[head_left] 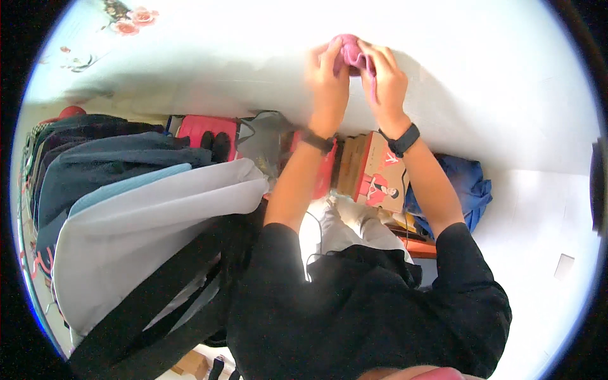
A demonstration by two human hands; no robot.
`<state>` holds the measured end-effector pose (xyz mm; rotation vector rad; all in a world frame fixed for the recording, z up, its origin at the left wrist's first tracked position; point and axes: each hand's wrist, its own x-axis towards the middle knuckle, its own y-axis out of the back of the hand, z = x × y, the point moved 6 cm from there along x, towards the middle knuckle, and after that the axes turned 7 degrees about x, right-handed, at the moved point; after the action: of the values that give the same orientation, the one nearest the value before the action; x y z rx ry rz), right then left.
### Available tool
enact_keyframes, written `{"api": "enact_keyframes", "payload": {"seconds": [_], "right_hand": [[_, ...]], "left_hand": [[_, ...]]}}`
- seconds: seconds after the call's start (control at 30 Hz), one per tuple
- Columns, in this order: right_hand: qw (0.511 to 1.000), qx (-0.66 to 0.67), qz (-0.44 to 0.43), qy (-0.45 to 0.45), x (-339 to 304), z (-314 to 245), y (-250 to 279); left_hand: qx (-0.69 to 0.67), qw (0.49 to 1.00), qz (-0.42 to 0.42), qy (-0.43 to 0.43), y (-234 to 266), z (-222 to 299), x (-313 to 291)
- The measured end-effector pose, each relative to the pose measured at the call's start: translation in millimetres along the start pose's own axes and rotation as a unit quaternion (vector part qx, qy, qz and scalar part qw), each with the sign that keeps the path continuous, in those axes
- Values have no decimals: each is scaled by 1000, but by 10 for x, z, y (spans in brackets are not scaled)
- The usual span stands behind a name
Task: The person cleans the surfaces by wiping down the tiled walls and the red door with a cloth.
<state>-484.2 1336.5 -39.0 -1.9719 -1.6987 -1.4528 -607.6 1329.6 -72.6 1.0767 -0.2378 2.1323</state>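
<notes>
Both my arms stretch up in front of a white wall (253, 50). Between my two hands is a crumpled pink cloth (352, 52), with a loose strip of it hanging down beside the right fingers. My left hand (331, 73) grips its left side and is slightly blurred. On the other side, my right hand (387, 79) pinches it between thumb and fingers. Whether the cloth touches the wall I cannot tell. A dark band circles each wrist.
Hanging clothes (145, 209) in dark, blue and white fill the left side. Below my arms stand a red box (206, 130), a grey bag (261, 136), a printed cardboard carton (382, 177) and a blue bag (465, 187). A wall switch plate (563, 266) is at right.
</notes>
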Motion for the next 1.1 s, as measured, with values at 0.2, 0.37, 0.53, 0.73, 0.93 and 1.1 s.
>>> {"api": "enact_keyframes", "payload": {"seconds": [0.2,0.37,0.53,0.73,0.93,1.1], "right_hand": [[990,-50,-61,-116,-804,651,-101],[978,-6,-55,-201,-1007,819,-45],[987,11,15,-157,-843,752,379],[984,8,153,-89,-559,707,1385],[955,27,280,-91,-700,1025,2127],[955,46,263,-128,-1456,1710,2216]], "left_hand": [[29,976,-189,102,-306,-309,-853],[15,963,-242,121,-454,-306,-1097],[45,989,-143,-6,-554,131,-886],[-61,987,-126,-85,-948,1082,-580],[-113,970,-154,-149,-1468,1916,-710],[-113,955,-228,-153,-1840,1926,-1360]]}}
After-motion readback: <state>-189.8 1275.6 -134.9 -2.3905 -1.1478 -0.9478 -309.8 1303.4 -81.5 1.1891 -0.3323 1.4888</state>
